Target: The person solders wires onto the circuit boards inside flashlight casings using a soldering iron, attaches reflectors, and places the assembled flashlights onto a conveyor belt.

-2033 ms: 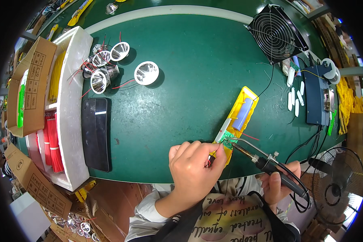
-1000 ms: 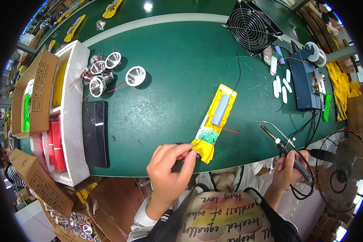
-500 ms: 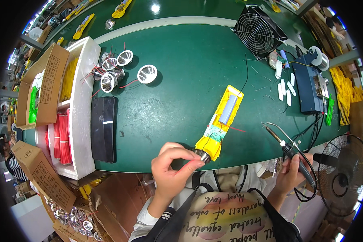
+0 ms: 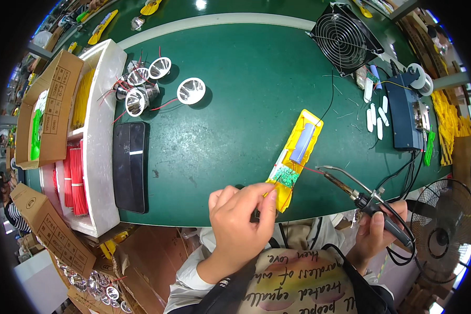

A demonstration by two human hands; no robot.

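A yellow flashlight housing (image 4: pixel 312 121) lies open on the green bench, slanting toward me. Inside it sit a blue cylindrical battery (image 4: pixel 302 144) and a small green circuit board (image 4: pixel 286 177) with thin wires. My left hand (image 4: pixel 243 217) is at the near end of the housing, thumb and forefinger pinched beside the board; what they pinch is mostly hidden. In my right hand (image 4: pixel 379 225) is a soldering iron (image 4: pixel 369 205) with a thin metal guide tube along it. Its tip points left, close to a red wire (image 4: pixel 311 169) coming from the board.
Several reflector cups (image 4: pixel 191 91) with red wires stand at left, behind a black tray-like piece (image 4: pixel 131 167). A foam box (image 4: pixel 102 131) holds red and yellow wire bundles. At right are a black fan (image 4: pixel 345 39), white strips (image 4: pixel 379 128) and a blue soldering station (image 4: pixel 405 115).
My left hand has let go of the silvery-black cup at the housing's near end and moved right, up to the board. The soldering iron has moved left, nearer the housing.
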